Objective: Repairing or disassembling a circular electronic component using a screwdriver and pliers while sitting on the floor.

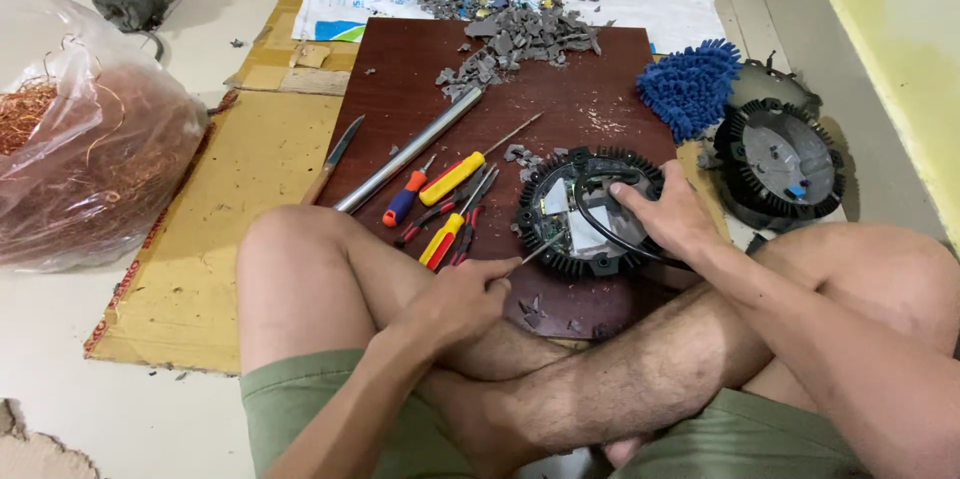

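Crossed bare legs fill the bottom of the view, and just above them both hands work over a dark wooden board [600, 89] laid on the floor. At the board's 5 o'clock edge lies a round black finned housing [590, 214], face up, with its cover off and the pale circuit parts inside showing. The left hand [465, 294] is closed around the handle of a thin screwdriver [535, 251] whose tip reaches into the housing's 8 o'clock rim. The right hand [665, 214] lies on the housing's 3 o'clock side, fingers curled down onto it and onto a black cable [610, 239] that loops across the inside; whether it pinches the cable or only presses it, I cannot tell.

Judging from how things lie, the stripping is well begun but unfinished. A heap of grey broken fragments [515, 34] sits at the board's 12 o'clock end, a sign that material has already been chipped away. A second finned housing [780, 164] lies off the board at 3 o'clock, beside a blue chenille mitt [690, 84], and looks opened too. The boards and cable inside the housing in hand are not yet out.

Spare tools lie at the board's 9 o'clock side: a metal tube [405, 154], yellow-handled screwdrivers [452, 179], and red-handled pliers [440, 214]. Far out at 9 o'clock, a clear bag of copper wire [90, 149] sits on the tiles.
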